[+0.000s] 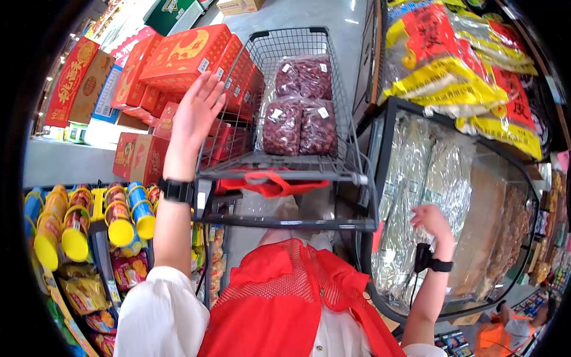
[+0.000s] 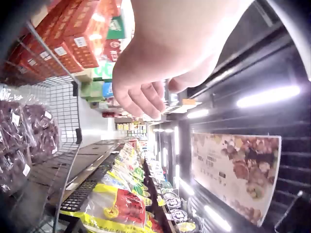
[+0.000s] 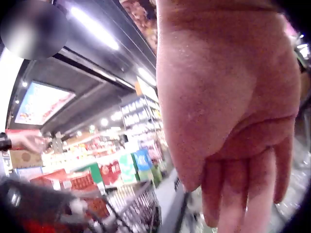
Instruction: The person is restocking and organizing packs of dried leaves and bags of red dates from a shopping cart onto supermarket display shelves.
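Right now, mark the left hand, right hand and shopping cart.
Left hand (image 1: 194, 116): head view, middle of the hand.
Right hand (image 1: 435, 222): head view, middle of the hand.
Shopping cart (image 1: 285, 224): head view, near crossbar.

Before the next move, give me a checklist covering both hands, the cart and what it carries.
1. Left hand free: ok. It is open and holds nothing.
2. Right hand free: ok. Its fingers grip nothing.
3. A hand on the cart handle: not ok. Neither hand holds it.
4. Dark red bags inside the shopping cart: ok. They lie within its wire basket.
5. Right hand clear of the clear-wrapped packs: cannot tell. It appears over them in the head view, but the gap is hard to judge.
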Demonstrator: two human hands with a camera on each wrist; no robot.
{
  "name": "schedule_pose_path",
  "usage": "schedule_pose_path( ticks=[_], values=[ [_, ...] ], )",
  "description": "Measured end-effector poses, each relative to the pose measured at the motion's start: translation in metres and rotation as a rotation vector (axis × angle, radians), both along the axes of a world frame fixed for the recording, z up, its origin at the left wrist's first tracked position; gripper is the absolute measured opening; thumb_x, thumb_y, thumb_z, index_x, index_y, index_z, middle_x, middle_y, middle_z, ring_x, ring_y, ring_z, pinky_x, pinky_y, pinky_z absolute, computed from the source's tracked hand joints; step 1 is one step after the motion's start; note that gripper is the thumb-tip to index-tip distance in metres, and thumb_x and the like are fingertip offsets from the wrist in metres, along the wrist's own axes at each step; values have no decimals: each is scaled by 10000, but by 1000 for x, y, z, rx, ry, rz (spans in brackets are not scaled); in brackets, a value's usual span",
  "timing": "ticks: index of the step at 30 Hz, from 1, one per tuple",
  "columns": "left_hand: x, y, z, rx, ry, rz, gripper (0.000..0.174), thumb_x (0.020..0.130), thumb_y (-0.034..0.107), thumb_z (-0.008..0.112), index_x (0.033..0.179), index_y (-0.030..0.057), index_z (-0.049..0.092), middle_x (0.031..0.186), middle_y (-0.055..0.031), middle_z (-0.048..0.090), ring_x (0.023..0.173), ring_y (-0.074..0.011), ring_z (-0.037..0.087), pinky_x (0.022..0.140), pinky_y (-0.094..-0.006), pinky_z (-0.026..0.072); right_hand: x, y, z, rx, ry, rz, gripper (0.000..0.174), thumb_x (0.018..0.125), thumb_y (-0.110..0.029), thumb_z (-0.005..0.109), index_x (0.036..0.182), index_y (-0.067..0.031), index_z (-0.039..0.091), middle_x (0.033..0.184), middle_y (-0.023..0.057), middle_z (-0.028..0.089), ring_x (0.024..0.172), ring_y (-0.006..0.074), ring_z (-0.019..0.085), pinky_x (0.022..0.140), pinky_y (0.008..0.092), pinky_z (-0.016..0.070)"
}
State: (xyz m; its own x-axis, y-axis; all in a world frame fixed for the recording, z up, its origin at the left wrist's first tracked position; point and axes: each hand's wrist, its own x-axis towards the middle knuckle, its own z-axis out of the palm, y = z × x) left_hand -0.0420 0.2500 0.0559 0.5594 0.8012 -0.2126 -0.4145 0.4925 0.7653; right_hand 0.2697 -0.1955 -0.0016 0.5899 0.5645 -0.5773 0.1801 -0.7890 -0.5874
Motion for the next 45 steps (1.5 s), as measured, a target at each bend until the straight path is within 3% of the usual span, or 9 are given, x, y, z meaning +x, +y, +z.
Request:
schedule_pose_path(
  ticks=[6, 11, 13, 19, 23, 27, 32, 35, 45],
  values=[
    [31, 101, -151, -428, 182, 41, 200, 866, 178, 477, 1019, 73, 554, 1073, -73, 572, 1010, -205, 531, 876, -361, 416, -14, 201, 85, 200, -278, 129, 278, 871, -205, 477, 838, 26, 628, 613, 132, 601, 519, 160, 588, 511, 274, 444],
    [30, 132, -306, -516, 533, -108, 488, 877, 292, 428, 1289, 50, 334, 1373, -73, 335, 1247, -228, 324, 994, -398, 270, -71, 393, -54, 330, -373, 634, 455, 793, -236, 554, 1188, -25, 468, 1173, 208, 505, 1005, 349, 536, 852, 391, 441],
    [39, 126, -349, -516, 906, -181, 418, 848, 240, 463, 1212, 39, 426, 1210, -76, 481, 1088, -237, 450, 895, -406, 354, -119, 444, -142, 101, -760, 901, 673, 754, -291, 620, 1324, -95, 322, 1384, 222, 231, 1232, 462, 259, 992, 529, 261],
    [5, 115, -519, -110, 1319, -273, 575, 794, 175, 510, 1302, 18, 291, 1171, -176, 482, 1007, -264, 491, 837, -400, 394, -149, 442, -222, -12, -621, 879, 759, 714, -389, 649, 1339, -132, 304, 1416, 183, 163, 1272, 475, 123, 945, 667, 141],
    [17, 110, -452, -201, 1059, -405, 786, 704, 290, 634, 1303, -35, 245, 1237, -226, 427, 1128, -331, 438, 925, -364, 363, -146, 440, -215, 40, -652, 877, 784, 699, -401, 659, 1343, -138, 296, 1417, 181, 154, 1275, 483, 84, 933, 689, 101],
    [25, 102, -456, 146, 1567, -460, 826, 633, 410, 688, 1275, 15, 351, 1153, -189, 527, 1062, -305, 519, 885, -361, 419, -146, 448, -218, 28, -658, 861, 784, 680, -393, 676, 1334, -145, 321, 1415, 178, 166, 1277, 475, 95, 944, 681, 107],
    [33, 93, -461, 190, 1219, -424, 270, 743, 268, 611, 824, 11, 635, 985, -277, 561, 958, -395, 539, 797, -394, 444, -145, 448, -220, 23, -650, 855, 793, 683, -394, 674, 1340, -143, 307, 1420, 178, 153, 1285, 470, 79, 945, 683, 96],
    [36, 87, -469, 648, 1296, -178, 238, 793, 226, 551, 888, 18, 619, 862, -246, 602, 883, -402, 565, 753, -438, 450, -143, 445, -220, 29, -622, 853, 790, 710, -391, 655, 1349, -127, 274, 1428, 183, 107, 1288, 472, 37, 935, 693, 66],
    [53, 108, -258, 533, 1178, -132, 253, 818, 116, 506, 1048, 20, 550, 948, -237, 598, 917, -345, 577, 797, -385, 447, -123, 427, -187, -53, -203, 860, 620, 801, -398, 546, 1322, -133, 340, 1379, 165, 291, 1300, 347, 203, 982, 624, 167]
  ],
)
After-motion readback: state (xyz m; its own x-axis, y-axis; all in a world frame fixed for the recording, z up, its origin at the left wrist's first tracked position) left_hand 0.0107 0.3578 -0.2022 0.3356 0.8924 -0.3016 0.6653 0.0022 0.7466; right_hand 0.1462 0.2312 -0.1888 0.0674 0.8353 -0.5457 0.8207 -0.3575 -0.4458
